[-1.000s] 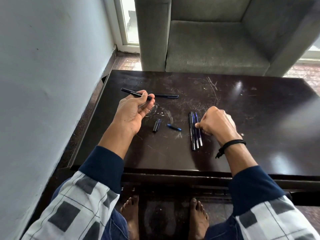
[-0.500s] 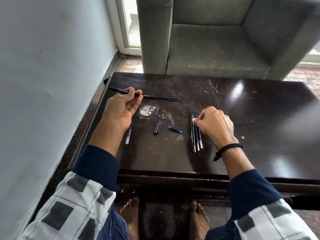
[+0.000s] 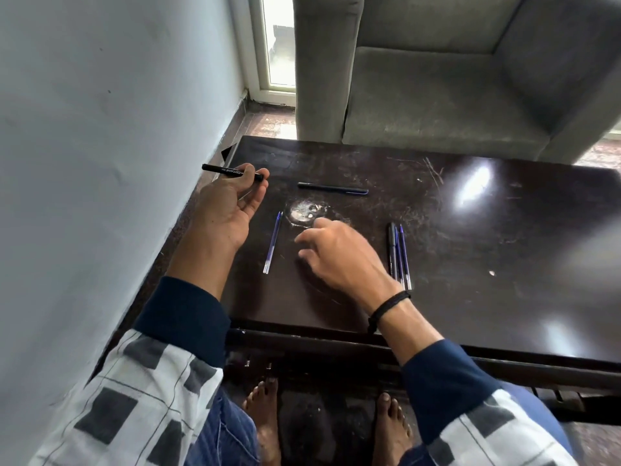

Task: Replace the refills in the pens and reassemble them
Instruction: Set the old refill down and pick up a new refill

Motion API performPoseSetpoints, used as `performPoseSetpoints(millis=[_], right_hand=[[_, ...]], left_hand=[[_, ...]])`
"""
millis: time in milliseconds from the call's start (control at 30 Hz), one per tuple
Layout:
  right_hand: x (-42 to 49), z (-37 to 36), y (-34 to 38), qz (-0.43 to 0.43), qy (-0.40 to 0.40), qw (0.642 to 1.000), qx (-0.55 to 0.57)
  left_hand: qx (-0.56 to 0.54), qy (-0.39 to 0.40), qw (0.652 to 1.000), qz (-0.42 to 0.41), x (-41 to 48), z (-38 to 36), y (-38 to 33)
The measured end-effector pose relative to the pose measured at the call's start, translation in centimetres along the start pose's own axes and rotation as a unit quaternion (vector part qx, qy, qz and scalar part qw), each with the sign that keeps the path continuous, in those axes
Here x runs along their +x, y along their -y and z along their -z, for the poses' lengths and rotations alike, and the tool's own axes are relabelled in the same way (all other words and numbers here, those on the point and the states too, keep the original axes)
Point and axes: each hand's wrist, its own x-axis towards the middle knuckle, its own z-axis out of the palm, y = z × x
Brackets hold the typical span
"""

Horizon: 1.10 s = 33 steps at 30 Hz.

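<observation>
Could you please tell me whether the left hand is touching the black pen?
Touching. The head view shows the left hand holding the black pen, with its fingers curled round the barrel.

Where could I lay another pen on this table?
Bare: the right side of the table, beyond the bundle of pen and refills, and the far strip behind the lying pen. Crowded: the left part, with the left hand holding a barrel, loose refills and the right hand.

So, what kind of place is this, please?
Probably a living room in a home: a grey fabric armchair stands behind a scratched dark wooden table, beside a pale painted wall and a white-framed window.
</observation>
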Motion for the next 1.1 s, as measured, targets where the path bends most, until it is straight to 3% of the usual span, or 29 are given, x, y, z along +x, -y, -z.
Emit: performPoseSetpoints(millis=[267,1100], right_hand=[[0.8,-2.1,3.0,0.096,0.019,0.995,-0.007],[0.6,-2.7,3.0,0.094,0.028,0.995,-0.019]], left_hand=[[0.01,-0.001,1.0,-0.007,0.1,0.2,0.4],[0.02,0.004,1.0,-0.004,-0.2,-0.6,1.2]])
